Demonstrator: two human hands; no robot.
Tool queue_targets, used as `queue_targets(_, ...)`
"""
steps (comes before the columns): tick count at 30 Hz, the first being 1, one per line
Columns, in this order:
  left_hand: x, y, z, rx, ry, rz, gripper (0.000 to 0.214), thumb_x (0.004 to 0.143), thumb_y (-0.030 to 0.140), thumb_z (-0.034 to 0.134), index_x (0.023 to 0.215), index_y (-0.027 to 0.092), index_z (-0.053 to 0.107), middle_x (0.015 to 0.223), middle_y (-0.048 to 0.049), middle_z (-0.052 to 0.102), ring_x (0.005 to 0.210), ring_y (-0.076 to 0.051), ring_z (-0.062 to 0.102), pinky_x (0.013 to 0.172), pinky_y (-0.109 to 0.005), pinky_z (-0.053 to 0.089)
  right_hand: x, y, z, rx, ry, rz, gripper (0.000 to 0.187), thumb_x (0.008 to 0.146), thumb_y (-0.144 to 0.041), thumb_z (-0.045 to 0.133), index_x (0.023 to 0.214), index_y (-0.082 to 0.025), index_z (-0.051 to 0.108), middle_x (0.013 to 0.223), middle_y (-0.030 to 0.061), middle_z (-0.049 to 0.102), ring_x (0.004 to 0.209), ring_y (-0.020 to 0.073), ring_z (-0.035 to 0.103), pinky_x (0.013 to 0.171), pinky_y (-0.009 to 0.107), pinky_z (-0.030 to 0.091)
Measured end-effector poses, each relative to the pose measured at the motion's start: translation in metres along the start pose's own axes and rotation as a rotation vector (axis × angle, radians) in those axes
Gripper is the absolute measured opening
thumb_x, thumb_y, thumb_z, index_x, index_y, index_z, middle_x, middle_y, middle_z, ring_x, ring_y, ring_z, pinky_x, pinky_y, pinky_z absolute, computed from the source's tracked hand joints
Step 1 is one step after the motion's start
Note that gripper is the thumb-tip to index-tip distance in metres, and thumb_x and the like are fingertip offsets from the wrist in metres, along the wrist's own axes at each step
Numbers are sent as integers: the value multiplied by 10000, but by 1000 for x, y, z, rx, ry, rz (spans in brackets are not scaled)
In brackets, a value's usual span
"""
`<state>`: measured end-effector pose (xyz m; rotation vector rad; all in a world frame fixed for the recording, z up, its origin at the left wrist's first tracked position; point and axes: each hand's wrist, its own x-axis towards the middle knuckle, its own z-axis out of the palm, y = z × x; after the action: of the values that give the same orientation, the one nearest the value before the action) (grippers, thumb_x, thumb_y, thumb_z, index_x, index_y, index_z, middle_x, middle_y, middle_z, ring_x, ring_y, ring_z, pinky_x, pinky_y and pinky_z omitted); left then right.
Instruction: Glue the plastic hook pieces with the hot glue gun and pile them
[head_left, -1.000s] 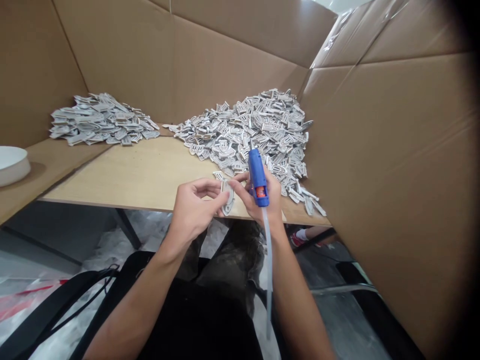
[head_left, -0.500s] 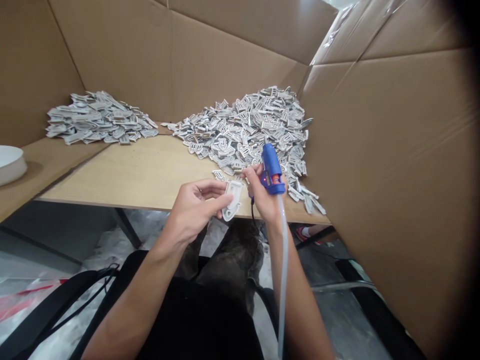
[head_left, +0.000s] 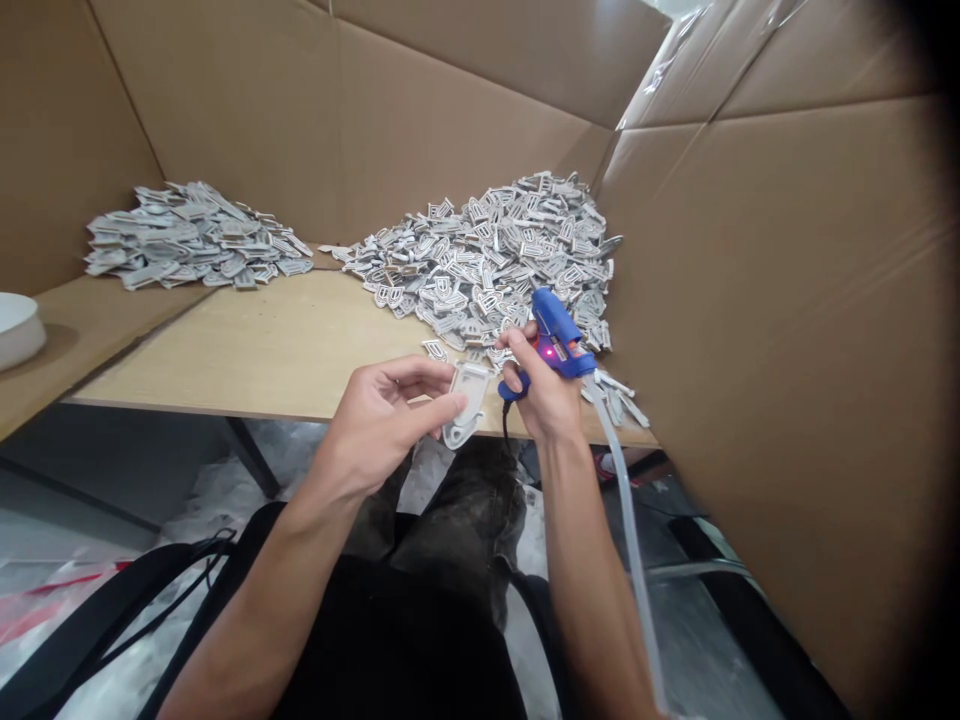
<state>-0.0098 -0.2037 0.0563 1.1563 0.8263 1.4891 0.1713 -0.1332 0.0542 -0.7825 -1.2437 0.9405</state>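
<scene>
**Close in front of me: two separate grips**

At the near edge of the pale wooden table [head_left: 247, 360], my left hand [head_left: 390, 415] pinches a flat, pale grey, round-ended, plastic-looking piece [head_left: 471, 395] between thumb and fingers, by one side, probably so its broad face is left uncovered. To the right of that pinch, my right hand [head_left: 551, 398] is wrapped round the handle of a blue plastic glue gun [head_left: 555, 318]; its front is aimed away from me, likely to keep the hot end off my fingers. Behind this grip, a long, translucent, whitish glue stick [head_left: 627, 490] hangs back toward me, presumably too long to fit inside. Beyond my right hand, a large heap of similar grey pieces [head_left: 495, 240] backs onto brown cardboard walls [head_left: 750, 260], which seem to hem it in.
</scene>
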Motion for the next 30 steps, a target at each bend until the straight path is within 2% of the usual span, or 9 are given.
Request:
queue_targets(4, 0, 0, 0, 6, 6, 4, 303, 603, 263, 966, 836, 153, 805, 809, -56, 743, 658, -147, 652, 541, -238, 526, -1, -4, -1, 87, -33, 38, 450, 703, -473, 896, 922, -272, 558, 828, -28, 590, 642, 99, 537, 416, 204, 321)
queue_targets(11, 1, -1, -1, 14, 1, 11, 307, 614, 277, 962, 850, 157, 806, 816, -57, 741, 677, -157, 661, 548, -243, 525, -3, -4, 0, 79, -60, 39, 438, 728, -468, 879, 893, -273, 523, 780, -46, 548, 561, 83, 435, 411, 206, 322)
queue_targets(21, 0, 2, -1, 20, 2, 7, 303, 615, 251, 959, 846, 141, 796, 783, -36, 716, 622, -114, 616, 527, -213, 501, 1, -3, -2, 178, -49, 44, 479, 653, -469, 962, 956, -262, 653, 850, -4, 680, 723, 118, 607, 419, 189, 333)
queue_targets(25, 0, 1, -2, 24, 0, 7, 299, 632, 255, 954, 859, 139, 797, 779, -35, 714, 623, -115, 620, 522, -211, 493, 0, -3, -2, 221, -83, 24, 440, 678, -429, 968, 967, -263, 681, 945, 12, 739, 784, 120, 627, 435, 179, 351)
queue_targets(30, 0, 0, -2, 27, 1, 13, 304, 643, 272, 954, 870, 142, 800, 778, -39, 714, 635, -123, 629, 516, -214, 491, -1, -4, -2, 247, -83, 44, 404, 682, -382, 962, 962, -270, 694, 927, 1, 733, 764, 117, 618, 432, 182, 354)
